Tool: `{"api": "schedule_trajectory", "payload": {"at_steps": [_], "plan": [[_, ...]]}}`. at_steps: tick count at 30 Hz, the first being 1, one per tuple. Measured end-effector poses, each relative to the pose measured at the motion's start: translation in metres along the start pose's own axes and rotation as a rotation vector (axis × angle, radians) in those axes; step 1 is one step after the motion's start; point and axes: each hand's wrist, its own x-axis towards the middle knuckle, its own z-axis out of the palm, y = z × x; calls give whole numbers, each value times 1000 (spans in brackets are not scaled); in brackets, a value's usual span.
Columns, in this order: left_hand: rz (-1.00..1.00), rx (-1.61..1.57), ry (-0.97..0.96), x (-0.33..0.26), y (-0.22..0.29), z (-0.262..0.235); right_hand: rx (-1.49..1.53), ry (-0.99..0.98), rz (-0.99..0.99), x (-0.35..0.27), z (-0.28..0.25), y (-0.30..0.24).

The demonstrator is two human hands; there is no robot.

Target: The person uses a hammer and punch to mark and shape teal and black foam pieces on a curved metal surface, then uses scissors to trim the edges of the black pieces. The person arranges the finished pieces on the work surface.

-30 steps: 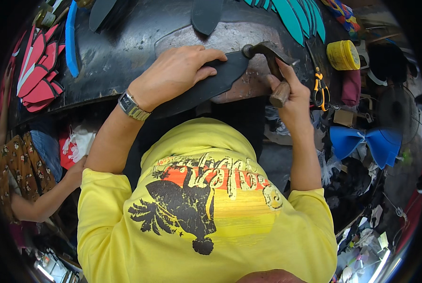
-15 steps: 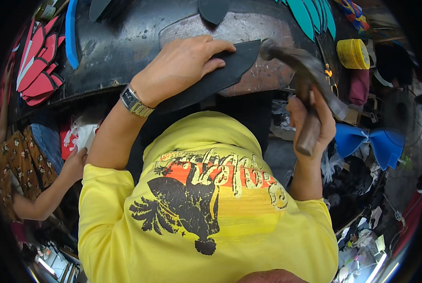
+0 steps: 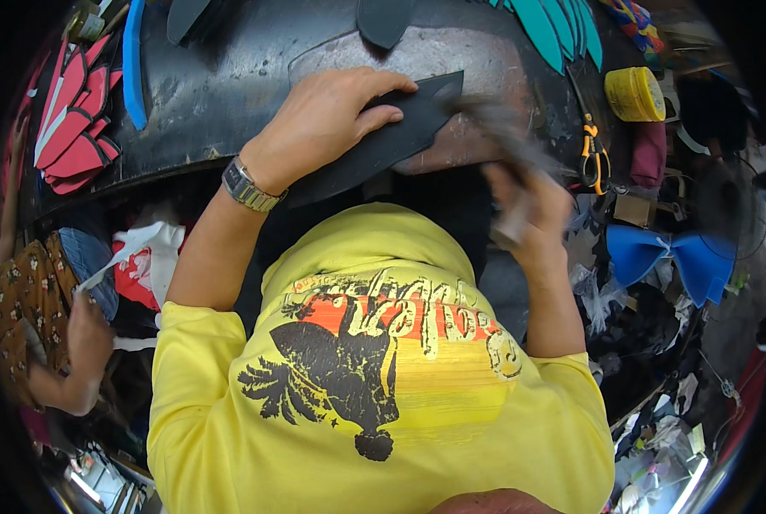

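My left hand [image 3: 336, 116] lies over a flat black cut piece [image 3: 400, 133], holding it against the worn reddish-brown slab [image 3: 486, 73]. Index finger and thumb rest on top of the piece; the other fingers are hidden. In my right hand [image 3: 537, 210] is a hammer [image 3: 499, 128], gripped by its wooden handle. Motion smears both hammer and hand. The hammer's head is low, at the right end of the black piece; whether it touches cannot be made out.
On the dark bench [image 3: 203, 103] lie red pieces [image 3: 74, 128], a blue strip [image 3: 133, 68], teal pieces [image 3: 550, 30], another black piece [image 3: 385, 19] and orange-handled scissors [image 3: 594, 154]. A yellow tub [image 3: 635, 94] stands at right. At left, another person's hand [image 3: 87, 338] holds white material.
The hammer and my right hand have swung left and down toward the black piece. My left hand and the piece have shifted slightly left. The other person's hand has moved down and left.
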Motion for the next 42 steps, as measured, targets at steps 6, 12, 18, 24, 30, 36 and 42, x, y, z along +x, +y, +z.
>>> {"api": "schedule_trajectory", "payload": {"at_steps": [6, 12, 18, 24, 30, 36, 42], "plan": [[-320, -524, 155, -6, 7, -4, -753, 89, -374, 56, -6, 4], [-429, -1105, 291, -22, 21, 6, 248, -10, -263, 44, 25, -19], [-306, -1164, 314, -21, 32, 18, 653, -147, 79, 24, 51, -15], [-334, -1061, 170, -17, 48, 11, 573, -155, 46, 19, 57, -6], [-332, -1077, 133, -16, 47, 9, 668, -176, 43, 17, 56, -3], [-248, -1076, 181, -24, 47, 17, 660, -208, 66, 16, 54, 0], [-271, -1038, 185, -27, 50, 21, 541, -131, -111, 15, 59, 6]]}}
